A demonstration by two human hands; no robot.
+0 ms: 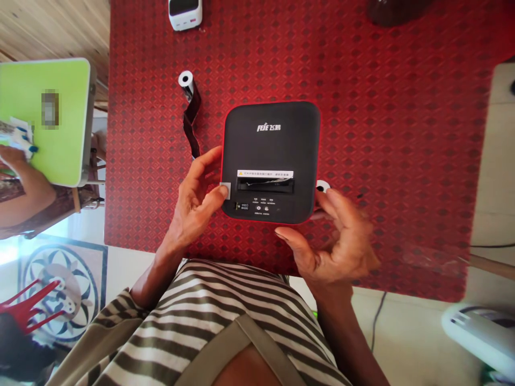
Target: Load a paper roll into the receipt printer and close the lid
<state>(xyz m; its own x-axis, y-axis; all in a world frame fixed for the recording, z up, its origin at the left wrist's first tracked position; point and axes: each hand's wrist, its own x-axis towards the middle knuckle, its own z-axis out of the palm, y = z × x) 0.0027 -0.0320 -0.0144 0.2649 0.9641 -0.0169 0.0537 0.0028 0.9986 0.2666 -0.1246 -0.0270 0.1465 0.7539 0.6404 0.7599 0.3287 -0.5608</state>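
A black receipt printer (271, 150) with rounded corners and a white logo faces up in front of me, above the red table. My left hand (201, 195) grips its lower left edge, the thumb resting on a small pale square (225, 191) at the corner. A paper slot (265, 185) runs across the lower half, under a white warning strip. Beside the lower right corner, my right hand (338, 236) has thumb and fingers apart; whether a fingertip touches the printer I cannot tell. Behind those fingers a white paper roll (323, 186) partly shows.
A paper roll (185, 80) with a dark unrolled strip (192, 120) lies left on the red patterned tablecloth (402, 134). A white device (185, 13) stands at the far edge. At left, another person's arm (24, 182) rests by a green table (64, 145).
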